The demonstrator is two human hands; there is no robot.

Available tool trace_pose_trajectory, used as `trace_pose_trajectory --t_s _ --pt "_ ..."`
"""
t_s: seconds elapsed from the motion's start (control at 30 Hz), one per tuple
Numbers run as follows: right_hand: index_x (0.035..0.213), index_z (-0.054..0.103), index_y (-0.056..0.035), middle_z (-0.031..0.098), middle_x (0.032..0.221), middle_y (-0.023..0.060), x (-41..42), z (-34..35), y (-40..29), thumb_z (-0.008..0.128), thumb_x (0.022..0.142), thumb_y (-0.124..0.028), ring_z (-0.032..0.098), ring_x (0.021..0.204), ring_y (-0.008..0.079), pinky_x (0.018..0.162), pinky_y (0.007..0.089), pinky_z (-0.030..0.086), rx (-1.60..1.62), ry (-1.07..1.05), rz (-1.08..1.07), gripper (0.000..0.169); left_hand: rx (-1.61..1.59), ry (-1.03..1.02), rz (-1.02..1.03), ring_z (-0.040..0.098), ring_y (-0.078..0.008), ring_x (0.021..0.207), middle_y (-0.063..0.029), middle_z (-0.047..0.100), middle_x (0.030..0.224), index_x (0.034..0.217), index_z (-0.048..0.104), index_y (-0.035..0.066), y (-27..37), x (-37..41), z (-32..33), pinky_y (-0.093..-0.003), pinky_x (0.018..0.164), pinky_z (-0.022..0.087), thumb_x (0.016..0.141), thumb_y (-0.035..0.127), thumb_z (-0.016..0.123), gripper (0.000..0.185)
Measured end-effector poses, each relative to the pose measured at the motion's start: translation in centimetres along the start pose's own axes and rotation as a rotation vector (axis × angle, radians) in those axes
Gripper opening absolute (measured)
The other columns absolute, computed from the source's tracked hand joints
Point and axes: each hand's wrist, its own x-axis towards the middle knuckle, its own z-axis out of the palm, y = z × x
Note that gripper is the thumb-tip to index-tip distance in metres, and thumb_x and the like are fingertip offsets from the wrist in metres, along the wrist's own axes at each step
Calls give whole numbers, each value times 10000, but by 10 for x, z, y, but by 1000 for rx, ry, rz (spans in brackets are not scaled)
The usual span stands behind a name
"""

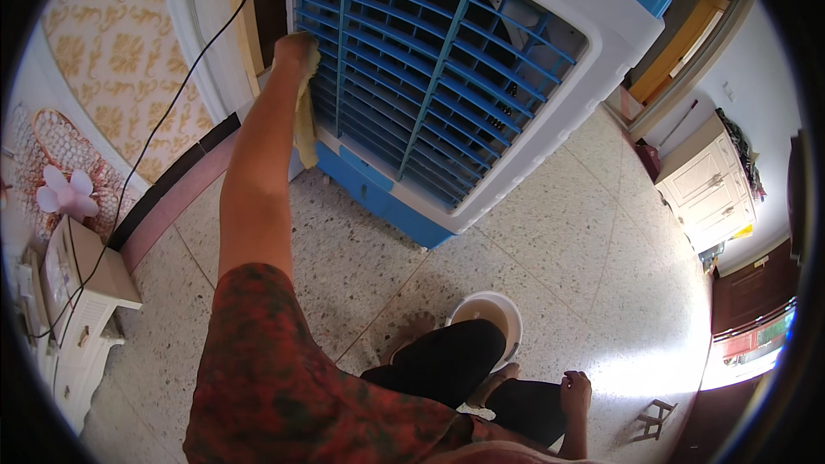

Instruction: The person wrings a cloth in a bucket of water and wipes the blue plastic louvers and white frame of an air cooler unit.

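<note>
My left hand [295, 55] grips a yellowish cloth [306, 135] at the left side of a large white and blue air cooler [522, 190]. Part of the cloth hangs down beside the cooler's front, and the fingers are partly hidden. Blue louvre slats [393, 71] cover the cooler's front grille. By my right knee rests my right hand [575, 392], its fingers loosely bent and nothing visible in it. A white bucket [515, 319] of cloudy brownish water [480, 312] stands near my legs, partly covered by one knee.
Speckled terrazzo floor [554, 258] surrounds the cooler. On the left, a dark cable [177, 93] runs past a white cabinet [97, 309] with a small pink fan [67, 192] above it. To the right are a drawer cabinet [702, 174] and a small wooden stool [654, 422].
</note>
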Motion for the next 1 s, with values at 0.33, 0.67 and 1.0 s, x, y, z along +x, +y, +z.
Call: trace_pose_trajectory --t_s 0.33,0.67,1.0 --pt "912 675 0 639 850 152 8 14 4 595 806 -54 645 739 255 675 356 521 -10 38 -112 144 -508 -303 -398 652 -288 761 -174 648 926 1023 622 -56 38 -68 -2 -436 638 541 813 200 693 338" --pt "938 662 -8 638 892 167 7 14 13 605 813 -91 638 793 307 720 401 516 19 -18 -82 161 -728 -82 -329 646 -287 822 -158 649 998 1105 615 13 -20 -46 -16 -376 729 533 828 158 670 317" --pt "961 655 0 634 916 174 5 5 0 597 818 -77 632 822 314 740 402 511 17 -24 -41 172 218 -157 -97 649 -283 836 -166 652 999 1099 617 5 -23 -13 9 -376 716 521 871 193 606 296"
